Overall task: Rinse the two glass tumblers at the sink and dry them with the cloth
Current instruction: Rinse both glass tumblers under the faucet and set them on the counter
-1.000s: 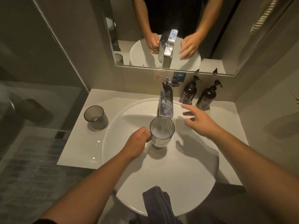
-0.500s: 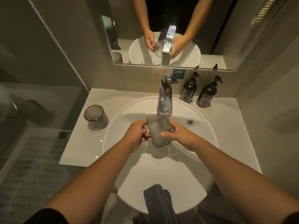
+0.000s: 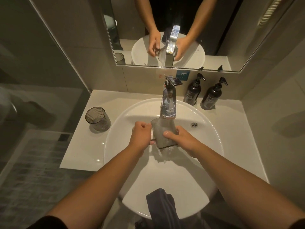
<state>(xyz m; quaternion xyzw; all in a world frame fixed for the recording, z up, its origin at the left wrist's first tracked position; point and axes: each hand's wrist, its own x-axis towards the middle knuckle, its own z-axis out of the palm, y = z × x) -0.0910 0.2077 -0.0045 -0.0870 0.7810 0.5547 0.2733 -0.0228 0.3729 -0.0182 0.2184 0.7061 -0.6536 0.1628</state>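
A smoky glass tumbler (image 3: 162,134) is under the running chrome tap (image 3: 168,104), tilted so water spills from it into the white basin (image 3: 206,139). My left hand (image 3: 142,135) grips its left side. On its right side my right hand (image 3: 177,138) holds it, thumb across the front. The second tumbler (image 3: 97,119) stands upright on the counter left of the basin. A dark cloth (image 3: 162,207) hangs over the basin's near rim.
Two dark pump bottles (image 3: 192,92) (image 3: 212,96) stand behind the basin at right. A mirror (image 3: 165,33) covers the wall above the tap. The overflow hole (image 3: 194,124) sits right of the tap. A glass partition borders the counter's left side.
My right hand came in from the right and took hold of the tumbler. The tumbler went from upright to tilted, and water now pours out of it.
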